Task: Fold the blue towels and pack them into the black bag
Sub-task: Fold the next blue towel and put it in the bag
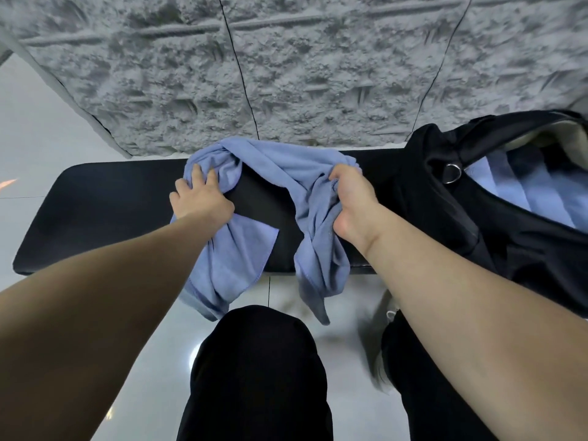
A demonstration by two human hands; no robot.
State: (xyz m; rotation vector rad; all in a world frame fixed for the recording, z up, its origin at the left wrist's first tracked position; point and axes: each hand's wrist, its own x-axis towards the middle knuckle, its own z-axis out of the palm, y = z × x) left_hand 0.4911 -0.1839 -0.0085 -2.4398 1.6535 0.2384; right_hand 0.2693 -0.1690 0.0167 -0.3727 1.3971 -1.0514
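A crumpled blue towel [270,160] lies bunched across the black bench [95,211], both ends hanging over the near edge. My left hand [200,198] grips the towel's left bunch, fingers curled into the cloth. My right hand [350,198] clutches the right bunch, raised slightly off the bench. The black bag [461,211] stands open at the right end of the bench, with folded blue towels [534,192] stacked inside it.
A rough grey textured wall [286,74] rises right behind the bench. Glossy pale floor [47,138] spreads to the left and below. My knees in black trousers [254,361] are close to the bench's near edge.
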